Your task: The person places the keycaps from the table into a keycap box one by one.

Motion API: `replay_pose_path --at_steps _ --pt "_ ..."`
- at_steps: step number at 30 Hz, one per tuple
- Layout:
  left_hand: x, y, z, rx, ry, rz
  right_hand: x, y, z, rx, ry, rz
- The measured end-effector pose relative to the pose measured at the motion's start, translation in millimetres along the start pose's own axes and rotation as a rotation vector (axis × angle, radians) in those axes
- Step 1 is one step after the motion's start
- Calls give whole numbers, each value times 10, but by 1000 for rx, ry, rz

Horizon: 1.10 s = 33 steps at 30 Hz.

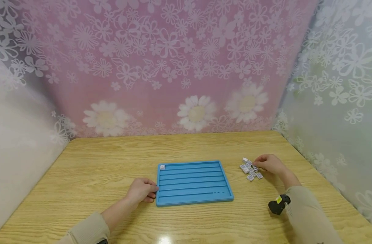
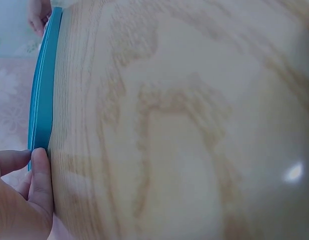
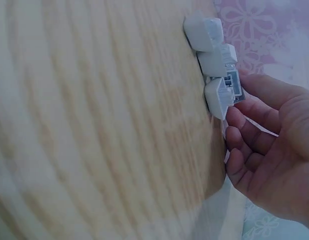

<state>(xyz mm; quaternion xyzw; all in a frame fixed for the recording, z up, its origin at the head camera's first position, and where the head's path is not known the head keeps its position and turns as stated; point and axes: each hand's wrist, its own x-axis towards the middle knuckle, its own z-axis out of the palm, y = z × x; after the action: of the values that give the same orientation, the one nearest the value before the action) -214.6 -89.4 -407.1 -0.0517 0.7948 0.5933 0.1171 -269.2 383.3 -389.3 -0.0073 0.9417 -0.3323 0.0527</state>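
A shallow blue tray with raised parallel ridges lies on the table. One white keycap sits in its far left corner. My left hand pinches the tray's left edge, thumb on top and fingers against the side, as the left wrist view also shows at the tray wall. Off to the right, my right hand reaches into a small pile of white keycaps. In the right wrist view, thumb and forefinger close on a keycap whose hollow underside shows. Other keycaps rest right beside it.
The wood-grain table carries the tray and the pile, with bare wood between them. A pink flowered curtain hangs along the far edge, and pale cloth closes off the right side. A black wrist device hangs below the right sleeve.
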Motion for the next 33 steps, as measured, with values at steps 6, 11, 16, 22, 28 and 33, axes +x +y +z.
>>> replay_pose_path --at_steps 6,11,16,22,28,33 --pt "1 -3 4 0 -3 3 1 -17 -17 -52 -30 -22" --pt "-2 -3 3 6 -4 4 -21 -26 -15 -34 -39 -21" --pt "-8 -6 2 2 -9 1 -38 -9 -9 -3 -17 -25" --pt "-5 2 -3 1 -3 3 -24 26 -4 72 5 -42" --pt "-14 11 -2 -1 -6 0 -28 -5 -36 137 5 -89" --pt "-6 7 -2 -6 -6 3 -19 -88 -46 80 47 -161"
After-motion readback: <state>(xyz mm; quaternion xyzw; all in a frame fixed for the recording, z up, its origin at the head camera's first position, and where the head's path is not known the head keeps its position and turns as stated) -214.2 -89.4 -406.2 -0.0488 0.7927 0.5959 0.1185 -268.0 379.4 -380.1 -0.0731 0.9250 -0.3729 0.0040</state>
